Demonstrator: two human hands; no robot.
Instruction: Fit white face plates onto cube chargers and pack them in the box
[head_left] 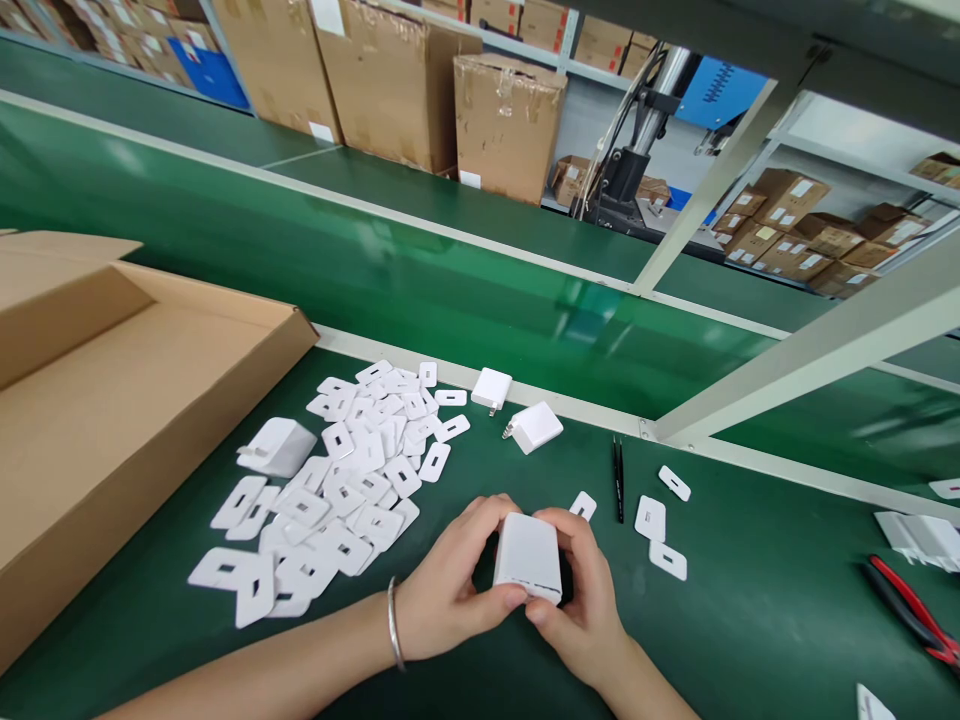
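Left hand [448, 590] and right hand [589, 612] clamped together on white block [529, 552] | step, I'd judge: pressing its six-o'clock edge | next: likely wants even pressure

held charger [528, 555]: white | table [735, 640]: green | tweezers [618, 480]: black | pliers [916, 612]: red, black | bracelet [392, 622]: silver

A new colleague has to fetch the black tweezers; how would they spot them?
On the green bench, look beyond the right hand, toward the pale rail. The tweezers lie there among a few loose white slotted plates. They are slim and black, unlike those plates or the red-and-black pliers farther right.
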